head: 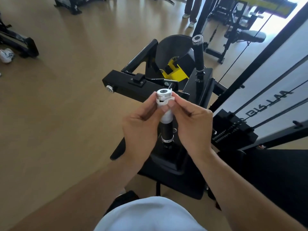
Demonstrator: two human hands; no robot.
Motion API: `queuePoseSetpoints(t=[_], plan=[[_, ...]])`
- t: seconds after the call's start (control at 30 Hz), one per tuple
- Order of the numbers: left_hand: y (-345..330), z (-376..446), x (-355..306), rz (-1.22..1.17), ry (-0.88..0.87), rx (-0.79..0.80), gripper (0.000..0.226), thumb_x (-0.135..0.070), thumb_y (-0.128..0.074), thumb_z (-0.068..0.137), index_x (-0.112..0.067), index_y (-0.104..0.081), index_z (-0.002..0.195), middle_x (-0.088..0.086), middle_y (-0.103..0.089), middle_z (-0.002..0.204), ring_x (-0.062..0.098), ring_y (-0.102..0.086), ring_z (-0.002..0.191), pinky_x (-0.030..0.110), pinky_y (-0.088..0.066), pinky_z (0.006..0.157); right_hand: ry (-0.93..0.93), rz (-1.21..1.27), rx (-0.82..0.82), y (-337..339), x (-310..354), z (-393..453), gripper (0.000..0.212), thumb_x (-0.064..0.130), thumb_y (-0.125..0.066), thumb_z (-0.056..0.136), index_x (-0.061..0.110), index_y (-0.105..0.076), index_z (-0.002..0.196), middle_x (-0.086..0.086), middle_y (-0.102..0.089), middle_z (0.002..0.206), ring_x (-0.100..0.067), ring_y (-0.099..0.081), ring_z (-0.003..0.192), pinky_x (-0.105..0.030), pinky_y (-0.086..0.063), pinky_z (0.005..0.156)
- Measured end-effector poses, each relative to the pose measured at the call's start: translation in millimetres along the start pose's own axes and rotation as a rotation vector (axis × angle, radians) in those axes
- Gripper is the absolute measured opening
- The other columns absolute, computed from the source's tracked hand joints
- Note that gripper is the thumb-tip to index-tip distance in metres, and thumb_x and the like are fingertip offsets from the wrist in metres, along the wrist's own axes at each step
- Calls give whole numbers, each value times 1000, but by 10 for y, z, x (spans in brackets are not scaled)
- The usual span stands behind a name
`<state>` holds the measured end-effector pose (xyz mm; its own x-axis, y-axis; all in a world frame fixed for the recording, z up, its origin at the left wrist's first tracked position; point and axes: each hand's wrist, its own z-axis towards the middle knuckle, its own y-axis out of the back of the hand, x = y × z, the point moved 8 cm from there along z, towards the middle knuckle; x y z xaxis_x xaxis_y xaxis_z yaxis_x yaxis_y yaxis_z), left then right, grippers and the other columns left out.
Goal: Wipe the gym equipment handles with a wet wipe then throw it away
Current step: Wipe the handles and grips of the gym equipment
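The scene is viewed from a single head-worn wide-angle camera, aimed forward and steeply down, close above the gym machine (150, 84).

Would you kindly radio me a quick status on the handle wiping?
Left hand and right hand both pinch the wet wipe, wrapped round the near handle. Far handle untouched. Nothing in the way.

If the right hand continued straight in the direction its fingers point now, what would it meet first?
Probably the wet wipe wrapped round the near handle: the right hand points left and already pinches it, opposite the left hand.
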<state>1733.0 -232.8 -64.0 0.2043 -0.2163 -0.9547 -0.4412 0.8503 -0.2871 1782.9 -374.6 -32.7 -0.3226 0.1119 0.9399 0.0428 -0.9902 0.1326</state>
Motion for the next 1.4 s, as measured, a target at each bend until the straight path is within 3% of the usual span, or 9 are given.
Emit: queuePoseSetpoints(t=[0.27,0.47,0.73,0.87,1.0,1.13,1.23,1.33,1.4], plan=[[120,-395,574,89,144,65,45,-4,-73,88,-12,-65,131,-9,-77,111,10,-73,107,33,-58,96,-146,-72,9,162,-512,-529,30,8,-70,88,11,-70,118,9,-78,99,-8,-76,90,-18,-58,82],[21,101,-38,-9,-16,12,44,0,-74,87,-5,-65,129,-11,-76,111,8,-73,106,21,-56,92,7,-36,-35,-24,78,45,28,7,-70,91,8,-68,119,15,-76,96,4,-73,88,-10,-54,76],[99,-457,587,148,194,138,45,-3,-74,87,-17,-67,129,-14,-77,109,4,-72,105,19,-55,94,-194,-36,-9,232,-557,-558,28,0,-75,85,8,-76,111,5,-79,99,-11,-76,91,-22,-60,82],[200,-647,689,218,181,-78,44,-3,-78,82,-20,-73,122,-5,-78,111,12,-73,105,31,-58,95,-106,-80,136,418,-510,-629,24,-1,-79,82,17,-81,97,11,-79,89,-9,-77,83,-26,-62,77],[32,-1045,524,474,-48,-327,64,-22,-90,71,-52,-60,119,-18,-69,109,17,-68,108,36,-53,96,-88,-16,338,701,-515,-726,37,6,-79,83,26,-74,114,13,-73,87,-12,-72,81,-17,-56,77],[-514,-1405,583,612,-84,-224,64,-39,-78,83,-52,-45,136,-29,-52,136,3,-48,134,11,-38,106,-49,-11,561,1101,-528,-725,25,16,-70,91,20,-76,115,10,-64,92,-19,-67,84,-21,-53,74],[-784,-1504,600,683,-131,-134,58,-42,-66,87,-31,-50,142,-24,-45,148,13,-34,148,22,-30,117,-78,52,686,1307,-503,-653,14,13,-71,90,13,-78,102,7,-67,95,-22,-69,88,-25,-56,75],[-966,-1519,577,644,-156,-23,33,-40,-67,90,-30,-66,121,-16,-56,141,17,-38,147,26,-34,116,-69,82,731,1392,-475,-553,10,13,-71,89,13,-76,98,5,-68,97,-23,-69,94,-29,-56,80],[-963,-1500,579,587,-109,-61,14,-38,-71,90,-27,-74,98,-16,-66,126,16,-56,130,31,-51,99,-110,85,721,1403,-514,-492,8,14,-71,89,16,-73,97,5,-71,100,-21,-69,97,-28,-56,81]])
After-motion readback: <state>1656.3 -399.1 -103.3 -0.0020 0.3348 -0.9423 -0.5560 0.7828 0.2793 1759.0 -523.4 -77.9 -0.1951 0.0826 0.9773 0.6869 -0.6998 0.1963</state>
